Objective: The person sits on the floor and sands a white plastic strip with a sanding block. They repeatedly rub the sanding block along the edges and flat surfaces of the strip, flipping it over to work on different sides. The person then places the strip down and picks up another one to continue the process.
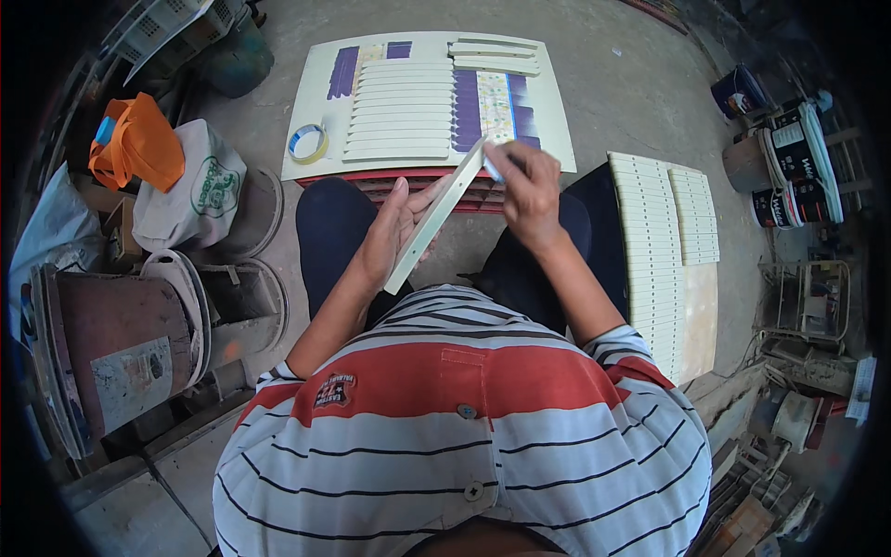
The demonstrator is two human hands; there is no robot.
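Observation:
A pale cream strip [438, 212] with small holes along its face slants up and right between my hands. My left hand [390, 240] holds it from below, the thumb along the left side and fingers behind. At the strip's far end, my right hand [530, 191] pinches a small pale-blue and white piece [493, 169] against it; the fingers hide most of this piece, so its kind is unclear. Before me, a cream board [317, 76] carries a row of similar strips [402, 111], several more strips [494, 56], purple-painted patches, a patterned band [495, 104] and a tape roll [325, 144].
Red crate-like supports [459, 193] stand under the board. At right, a bench [699, 313] bears rows of strips [644, 257]. Paint buckets [793, 167] stand beyond it. Left are an orange bag [132, 139], a white bag [184, 184] and dirty bins [240, 296].

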